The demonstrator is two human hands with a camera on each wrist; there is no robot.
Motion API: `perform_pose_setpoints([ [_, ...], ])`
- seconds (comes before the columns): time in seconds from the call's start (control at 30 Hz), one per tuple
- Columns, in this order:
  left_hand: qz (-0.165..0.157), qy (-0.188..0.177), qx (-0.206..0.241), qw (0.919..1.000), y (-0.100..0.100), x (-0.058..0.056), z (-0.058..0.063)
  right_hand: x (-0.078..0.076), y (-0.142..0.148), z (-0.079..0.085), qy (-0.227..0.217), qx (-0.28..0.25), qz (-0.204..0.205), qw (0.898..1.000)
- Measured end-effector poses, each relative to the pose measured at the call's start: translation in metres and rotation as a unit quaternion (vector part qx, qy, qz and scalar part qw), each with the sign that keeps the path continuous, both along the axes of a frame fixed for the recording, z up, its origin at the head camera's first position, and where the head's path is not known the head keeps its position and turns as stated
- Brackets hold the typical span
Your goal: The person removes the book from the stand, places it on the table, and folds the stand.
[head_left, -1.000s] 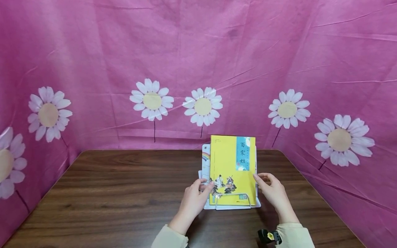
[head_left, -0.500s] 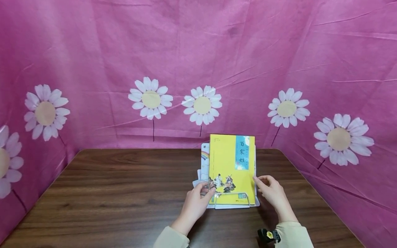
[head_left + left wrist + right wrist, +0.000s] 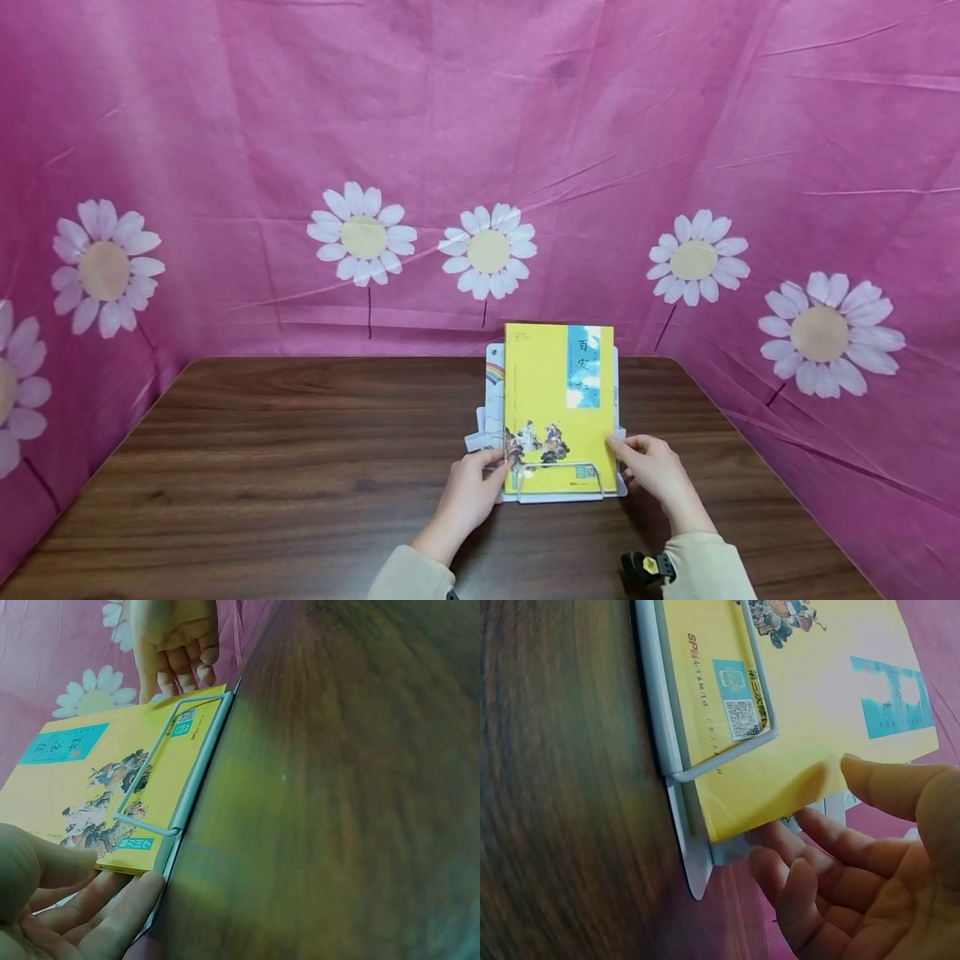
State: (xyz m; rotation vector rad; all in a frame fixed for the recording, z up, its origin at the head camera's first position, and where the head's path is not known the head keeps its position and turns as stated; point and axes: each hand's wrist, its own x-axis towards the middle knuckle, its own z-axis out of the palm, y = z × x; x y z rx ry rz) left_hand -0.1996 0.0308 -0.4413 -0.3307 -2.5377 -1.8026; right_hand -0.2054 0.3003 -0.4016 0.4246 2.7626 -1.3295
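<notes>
A yellow book (image 3: 551, 375) with a blue title panel leans upright on a pale book stand (image 3: 494, 392) with a rainbow print. The stand's wire holder (image 3: 561, 466) crosses the front of the cover near the bottom. My left hand (image 3: 467, 493) grips the book's lower left edge, thumb at the front and fingers curled behind, as the left wrist view shows. At the opposite edge my right hand (image 3: 658, 473) pinches the book, its thumb (image 3: 885, 784) on the cover and the other fingers behind. The backs of book and stand are mostly hidden.
Everything stands on a dark wooden table (image 3: 300, 467). Behind it hangs a pink cloth (image 3: 420, 100) printed with white daisies, running round both sides. A black wrist device (image 3: 647, 568) sits by the right sleeve.
My right hand has moved slightly lower, its thumb now over the cover. My left hand has slid a little down the left edge. Small pale flaps now show beyond both sides of the book.
</notes>
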Motion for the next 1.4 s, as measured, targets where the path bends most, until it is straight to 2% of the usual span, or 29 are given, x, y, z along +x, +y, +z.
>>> perform_pose_setpoints([
  [0.13, -0.006, -0.013, 0.028, 0.9995, 0.0, -0.001, -0.002, -0.002, -0.002, -0.001, 0.004, 0.001, 0.011, 1.0],
  [0.47, -0.009, -0.034, 0.044, 0.9984, 0.001, 0.001, 0.001, -0.003, -0.004, -0.003, 0.005, 0.004, 0.027, 1.0],
  [0.73, 0.002, -0.028, 0.061, 0.9978, 0.004, 0.001, -0.002, -0.003, -0.005, -0.003, 0.015, 0.0, 0.032, 0.999],
  [1.17, 0.031, -0.017, 0.064, 0.9973, 0.005, 0.002, -0.002, -0.005, -0.016, 0.0, 0.028, -0.033, 0.022, 0.999],
  [1.4, 0.03, -0.014, 0.06, 0.9977, 0.005, 0.001, 0.002, -0.004, -0.019, 0.003, 0.025, -0.034, 0.008, 0.999],
])
